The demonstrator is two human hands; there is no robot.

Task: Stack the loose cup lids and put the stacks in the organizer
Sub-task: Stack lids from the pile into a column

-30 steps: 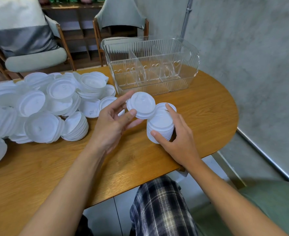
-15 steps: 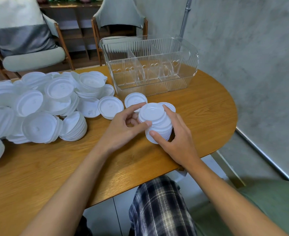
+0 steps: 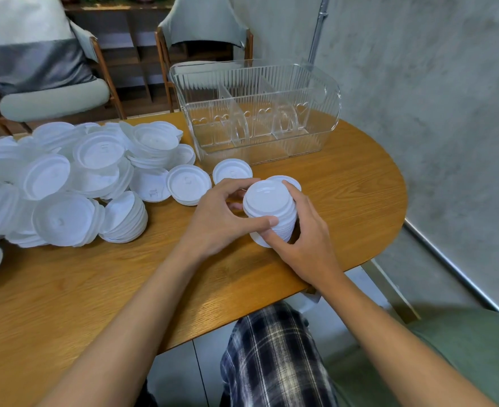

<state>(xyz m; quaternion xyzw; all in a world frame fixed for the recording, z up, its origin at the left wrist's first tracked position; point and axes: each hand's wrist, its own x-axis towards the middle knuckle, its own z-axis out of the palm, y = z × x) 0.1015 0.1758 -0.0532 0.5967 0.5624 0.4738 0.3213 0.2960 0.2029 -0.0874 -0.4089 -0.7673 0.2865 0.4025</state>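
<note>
**Both hands clamped on one stack, centre frame**

Here we are at centre frame, and both hands are on the same stack (image 3: 269,208) of white lids. The left hand (image 3: 222,218) comes in from the left. Its thumb lies across the near side of the stack and its fingers curl round the far side, so that grip is closed on the lids. The right hand (image 3: 304,242) clasps from the right, fingers hooked over the far edge and thumb low at the base, and that grip is holding the stack too. The stack's flat top faces up toward the camera. Its base sits down at the counter (image 3: 345,186), partly hidden by the thumbs.

Just above the left hand, a lone lid (image 3: 232,170) lies flat on the wood, close to the front wall of the organizer (image 3: 257,113). That clear, ribbed organizer stands at upper centre, dividers splitting it into compartments, apart from the stack.

The left of the frame belongs to the pile (image 3: 66,177), loose white lids heaped and overlapping, some in short leaning stacks. A chair (image 3: 54,95) stands beyond the counter at upper left.
</note>
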